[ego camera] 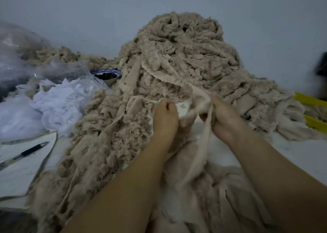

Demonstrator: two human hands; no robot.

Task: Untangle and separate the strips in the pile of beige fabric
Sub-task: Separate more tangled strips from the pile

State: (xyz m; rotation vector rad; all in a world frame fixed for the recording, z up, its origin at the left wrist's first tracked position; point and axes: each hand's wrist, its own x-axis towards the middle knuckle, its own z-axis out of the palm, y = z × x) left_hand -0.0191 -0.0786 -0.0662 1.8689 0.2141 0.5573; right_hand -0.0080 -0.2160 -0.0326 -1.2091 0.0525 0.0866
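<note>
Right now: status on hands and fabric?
Left hand, right hand grip a strip. Pile tangled behind. Bowl, pen off left, clear.

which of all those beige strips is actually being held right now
The smooth pale strip bunched between the left hand and right hand, its tail hanging down toward the person. The other strips lie loose in the beige pile.

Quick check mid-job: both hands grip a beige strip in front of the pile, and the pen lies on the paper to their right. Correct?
Not quite. In the head view the pen lies on the paper to the left of the hands, not the right. The rest holds: the left hand and right hand both grip a beige strip in front of the pile.
</note>
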